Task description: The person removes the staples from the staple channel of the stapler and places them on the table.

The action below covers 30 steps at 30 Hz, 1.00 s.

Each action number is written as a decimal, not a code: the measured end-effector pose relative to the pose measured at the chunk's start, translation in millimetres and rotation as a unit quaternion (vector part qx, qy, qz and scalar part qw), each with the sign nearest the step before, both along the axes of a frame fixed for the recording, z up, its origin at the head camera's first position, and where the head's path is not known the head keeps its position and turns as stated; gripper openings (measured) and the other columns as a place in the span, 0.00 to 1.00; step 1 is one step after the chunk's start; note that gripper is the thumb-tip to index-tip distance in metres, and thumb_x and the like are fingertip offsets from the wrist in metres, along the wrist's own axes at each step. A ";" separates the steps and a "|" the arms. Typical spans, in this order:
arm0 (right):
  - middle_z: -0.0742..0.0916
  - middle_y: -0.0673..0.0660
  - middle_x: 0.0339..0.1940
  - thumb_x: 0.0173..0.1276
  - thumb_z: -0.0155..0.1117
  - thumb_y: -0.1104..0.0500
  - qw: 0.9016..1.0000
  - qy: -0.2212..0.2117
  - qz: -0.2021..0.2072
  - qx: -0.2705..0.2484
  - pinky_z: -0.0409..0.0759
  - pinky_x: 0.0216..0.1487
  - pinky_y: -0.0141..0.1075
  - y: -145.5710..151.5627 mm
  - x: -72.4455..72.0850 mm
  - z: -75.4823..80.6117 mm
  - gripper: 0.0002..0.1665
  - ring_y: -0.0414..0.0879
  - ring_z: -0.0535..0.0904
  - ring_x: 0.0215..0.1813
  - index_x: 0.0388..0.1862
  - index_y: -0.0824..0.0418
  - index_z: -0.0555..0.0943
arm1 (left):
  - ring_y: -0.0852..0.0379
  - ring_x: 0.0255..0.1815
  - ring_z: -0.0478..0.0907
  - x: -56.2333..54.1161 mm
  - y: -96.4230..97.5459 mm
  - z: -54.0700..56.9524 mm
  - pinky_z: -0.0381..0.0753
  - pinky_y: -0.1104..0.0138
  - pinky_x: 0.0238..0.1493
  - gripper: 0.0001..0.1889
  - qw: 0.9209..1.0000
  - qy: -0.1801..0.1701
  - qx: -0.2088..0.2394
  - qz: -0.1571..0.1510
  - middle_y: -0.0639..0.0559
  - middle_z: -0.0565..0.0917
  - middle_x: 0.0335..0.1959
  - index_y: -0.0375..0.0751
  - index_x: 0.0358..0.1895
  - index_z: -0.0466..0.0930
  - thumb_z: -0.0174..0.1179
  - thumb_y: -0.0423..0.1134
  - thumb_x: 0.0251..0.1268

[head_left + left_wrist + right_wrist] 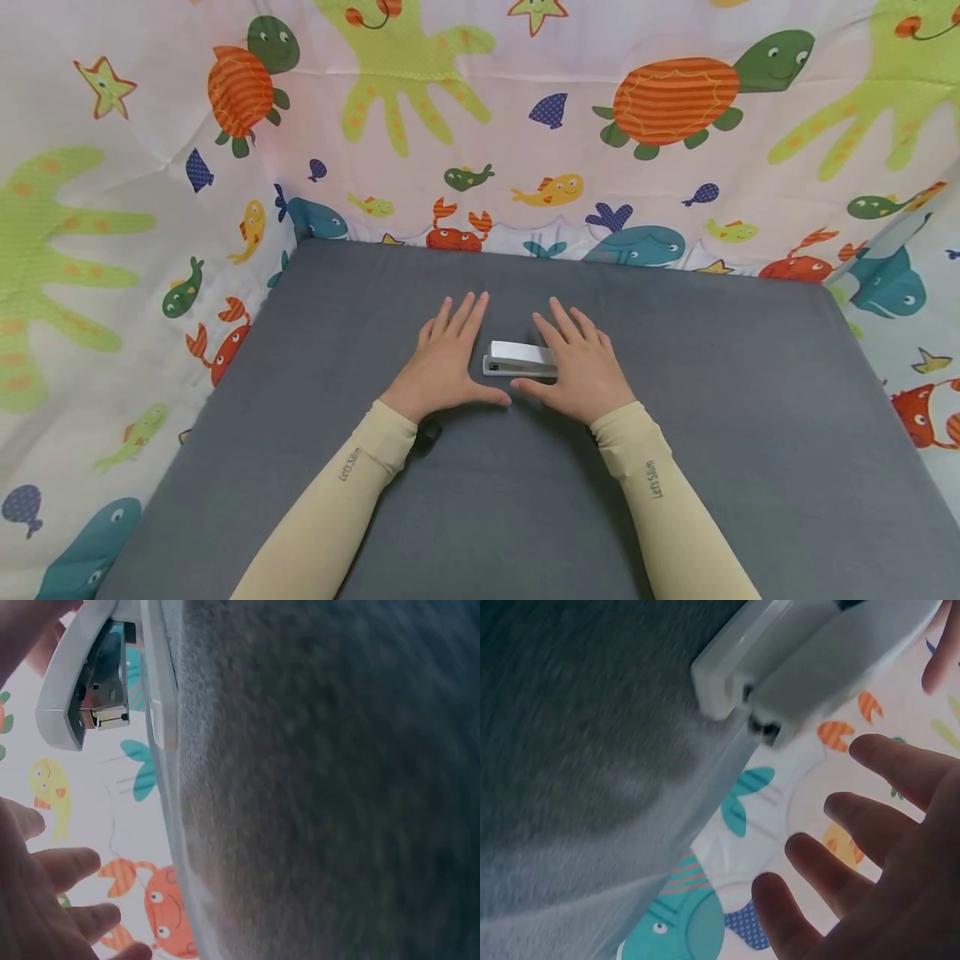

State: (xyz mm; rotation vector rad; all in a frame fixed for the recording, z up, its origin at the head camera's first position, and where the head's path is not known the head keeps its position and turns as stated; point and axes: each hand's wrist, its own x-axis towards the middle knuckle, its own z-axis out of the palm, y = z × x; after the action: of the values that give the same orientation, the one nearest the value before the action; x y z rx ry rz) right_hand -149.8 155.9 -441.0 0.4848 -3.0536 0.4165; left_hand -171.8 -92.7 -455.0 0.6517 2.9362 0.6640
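Note:
A white stapler (517, 354) lies on the grey tabletop, its long side running left to right. To its left, the left hand (442, 367) has its fingers stretched forward and its thumb pointing across in front of the stapler. The right hand (588, 371) is spread at the other end and hides that end in the head view. In the left wrist view, the stapler's white top arm (60, 705) stands apart from its base, with the metal staple channel (109, 686) between. The right wrist view shows the stapler's other end (817, 675), beyond the extended fingers (870, 821).
The grey tabletop (750, 433) extends around both hands. Behind it and at both sides hangs a white cloth (420, 179) printed with sea animals. Cream sleeves (322, 508) cover both forearms, and a small dark object (427, 435) shows under the left wrist.

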 end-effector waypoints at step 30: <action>0.87 0.59 0.68 0.73 0.76 0.43 0.995 0.045 0.075 -0.049 0.84 0.68 0.53 -25.9 -7.7 -0.6 0.36 0.56 0.82 0.68 0.74 0.58 0.81 | 0.52 0.57 0.86 -6.2 4.2 -5.2 0.87 0.57 0.62 0.35 0.988 -0.043 0.147 -0.035 0.49 0.87 0.65 0.46 0.77 0.77 0.76 0.42 0.69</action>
State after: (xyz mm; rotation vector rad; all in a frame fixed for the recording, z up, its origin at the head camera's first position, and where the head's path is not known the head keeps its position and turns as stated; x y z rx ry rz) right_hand -157.5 130.0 -441.6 0.7088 -2.9047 0.5315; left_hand -178.1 -88.4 -460.2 0.7235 2.7474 1.0994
